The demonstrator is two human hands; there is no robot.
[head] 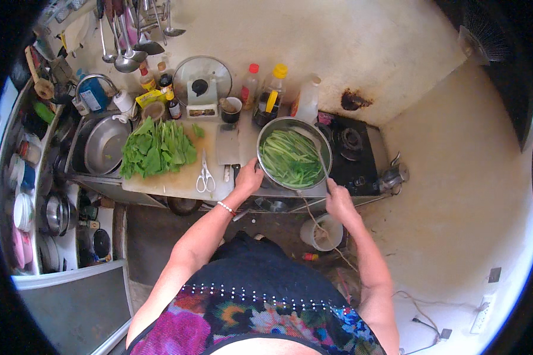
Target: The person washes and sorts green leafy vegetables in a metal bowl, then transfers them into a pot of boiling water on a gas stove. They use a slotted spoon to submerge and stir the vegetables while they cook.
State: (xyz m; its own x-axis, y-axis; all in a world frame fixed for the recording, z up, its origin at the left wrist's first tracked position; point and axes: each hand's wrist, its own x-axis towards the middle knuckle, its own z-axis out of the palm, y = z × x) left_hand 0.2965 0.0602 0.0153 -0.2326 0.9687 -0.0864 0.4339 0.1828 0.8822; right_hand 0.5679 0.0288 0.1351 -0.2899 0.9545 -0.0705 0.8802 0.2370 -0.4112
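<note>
A round metal pan (260,155) stands before me at the left of the black gas hob, filled with green vegetable stalks (288,153) in some liquid. My left hand (249,177) grips the pan at its left side; the grip itself is mostly hidden by my fingers. Held in my right hand (340,202) is a metal spatula (322,155), whose head reaches into the pan over the stalks at the upper right. Left of the pan, a cleaver (228,144) lies at the right end of the cutting board (182,186), near white-handled scissors (205,177) and a heap of leafy greens (155,148).
A metal basin (108,146) sits in the sink at left. Bottles (266,102), a dark cup (231,113) and a glass lid (204,73) line the wall. Ladles (126,62) hang above. A bucket (311,233) and a cord (313,213) are below the counter; a kettle (394,177) stands right.
</note>
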